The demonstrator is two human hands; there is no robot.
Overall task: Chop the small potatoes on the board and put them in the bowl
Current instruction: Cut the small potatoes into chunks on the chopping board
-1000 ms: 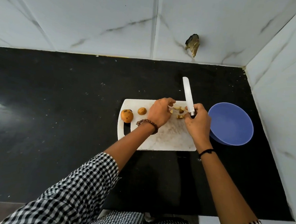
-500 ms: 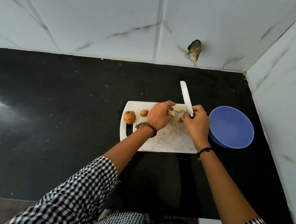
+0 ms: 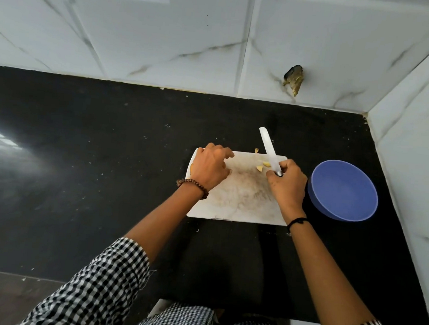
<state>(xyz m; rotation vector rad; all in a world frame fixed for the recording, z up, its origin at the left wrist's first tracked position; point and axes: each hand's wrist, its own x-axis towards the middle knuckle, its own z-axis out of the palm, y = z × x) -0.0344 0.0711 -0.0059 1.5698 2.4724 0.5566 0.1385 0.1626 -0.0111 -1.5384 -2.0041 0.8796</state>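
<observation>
The right hand [image 3: 286, 184] gripped the handle of the white knife [image 3: 268, 148], its blade angled toward the far edge of the black counter [image 3: 108, 156], likely kept clear of the other hand's fingers between cuts. The left hand [image 3: 210, 167] curled over the left end of the board [image 3: 241, 201], hiding whatever lay beneath, so whether it held anything could not be told. A few cut potato pieces [image 3: 259, 168] lay near the board's far edge beside the blade, not yet in the seemingly empty blue bowl [image 3: 345, 188], which sat against the board's right edge, handy for a sweep.
</observation>
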